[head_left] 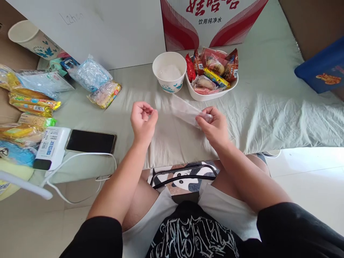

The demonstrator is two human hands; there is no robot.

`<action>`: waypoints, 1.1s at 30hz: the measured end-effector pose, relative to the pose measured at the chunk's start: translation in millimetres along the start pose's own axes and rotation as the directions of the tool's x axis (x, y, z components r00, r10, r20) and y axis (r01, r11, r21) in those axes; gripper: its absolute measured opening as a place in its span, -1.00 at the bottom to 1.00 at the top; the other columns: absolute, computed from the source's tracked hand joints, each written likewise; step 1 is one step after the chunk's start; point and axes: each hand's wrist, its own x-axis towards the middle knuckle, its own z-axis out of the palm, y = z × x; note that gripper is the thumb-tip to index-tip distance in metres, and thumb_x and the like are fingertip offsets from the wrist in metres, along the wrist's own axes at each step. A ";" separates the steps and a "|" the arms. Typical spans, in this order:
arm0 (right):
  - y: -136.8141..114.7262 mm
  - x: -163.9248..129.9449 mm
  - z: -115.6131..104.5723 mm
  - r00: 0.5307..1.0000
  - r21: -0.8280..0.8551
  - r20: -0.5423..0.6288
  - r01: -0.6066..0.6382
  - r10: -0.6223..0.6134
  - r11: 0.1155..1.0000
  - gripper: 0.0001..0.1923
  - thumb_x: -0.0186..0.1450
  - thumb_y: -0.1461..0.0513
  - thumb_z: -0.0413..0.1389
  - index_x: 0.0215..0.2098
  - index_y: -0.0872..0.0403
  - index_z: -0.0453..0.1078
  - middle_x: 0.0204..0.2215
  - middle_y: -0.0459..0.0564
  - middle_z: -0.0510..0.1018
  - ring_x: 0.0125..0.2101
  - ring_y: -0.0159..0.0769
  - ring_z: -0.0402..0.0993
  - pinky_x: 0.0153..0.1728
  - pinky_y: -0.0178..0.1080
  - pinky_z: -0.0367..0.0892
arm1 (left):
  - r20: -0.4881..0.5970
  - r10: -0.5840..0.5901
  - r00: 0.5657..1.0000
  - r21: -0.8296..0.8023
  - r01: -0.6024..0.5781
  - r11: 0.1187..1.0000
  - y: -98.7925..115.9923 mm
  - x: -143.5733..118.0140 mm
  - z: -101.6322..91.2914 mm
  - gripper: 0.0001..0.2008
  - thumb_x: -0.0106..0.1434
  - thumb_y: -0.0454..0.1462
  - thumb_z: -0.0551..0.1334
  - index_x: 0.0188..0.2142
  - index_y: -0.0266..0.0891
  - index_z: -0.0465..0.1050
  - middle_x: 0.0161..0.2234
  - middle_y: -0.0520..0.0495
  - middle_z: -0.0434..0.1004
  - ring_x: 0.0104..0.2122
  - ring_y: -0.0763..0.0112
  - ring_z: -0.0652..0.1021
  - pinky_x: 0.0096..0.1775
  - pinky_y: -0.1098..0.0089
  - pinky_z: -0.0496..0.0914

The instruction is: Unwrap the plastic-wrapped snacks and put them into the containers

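My right hand (215, 125) pinches a clear, flimsy plastic bag (185, 110) between thumb and fingers; its loose end stretches left over the cloth. My left hand (144, 120) is raised to the left of the bag, apart from it. Its fingers are curled in with the thumb against them, and nothing shows in them. Just beyond the bag stands a white paper cup (169, 84) with a blue print and whitish, translucent stuff inside. Beside it, a white bowl (209, 96) is heaped with wrapped snacks (213, 70).
A red and white carton (182, 32) and a white panel (120, 39) stand behind. On the left are wrapped packets (94, 80), a phone (91, 141), a white device (52, 148) with a cable (80, 157), and another paper cup (40, 44). A blue item (321, 66) is at right.
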 end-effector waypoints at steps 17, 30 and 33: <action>-2.7 -13.0 9.0 0.969 -0.029 0.037 0.244 -0.243 0.969 -0.39 0.19 -0.02 0.36 0.13 -0.06 0.32 0.09 0.11 0.53 0.09 -0.06 0.49 0.03 -0.01 0.48 | 0.601 -0.216 0.769 -0.154 0.377 0.913 36.2 -23.9 14.9 -0.55 0.30 0.15 0.34 -0.32 -0.19 0.62 -0.37 -0.06 0.62 -0.31 0.27 0.59 -0.23 0.30 0.47; -26.1 8.8 1.4 0.978 -0.051 -0.038 0.203 -0.205 0.978 -0.57 0.17 0.00 0.34 -0.47 0.00 0.19 -0.57 -0.21 0.29 -0.53 -0.43 0.14 -0.46 -0.29 0.12 | 0.336 -0.419 0.844 -0.219 0.502 0.836 52.4 -7.2 1.5 -0.82 0.21 -0.12 0.28 -0.35 -0.17 0.43 -0.41 0.07 0.50 -0.41 0.49 0.53 -0.29 0.42 0.40; -59.2 56.3 11.1 0.907 -0.383 -0.037 0.374 -0.419 0.844 -0.65 0.20 0.11 0.29 -0.49 -0.02 0.18 -0.56 -0.14 0.32 -0.48 -0.33 0.22 -0.40 -0.21 0.21 | 0.371 -0.395 0.840 -0.239 0.497 0.834 57.8 -6.9 -3.9 -0.83 0.22 -0.14 0.27 -0.40 -0.18 0.41 -0.45 0.07 0.46 -0.44 0.49 0.49 -0.30 0.41 0.39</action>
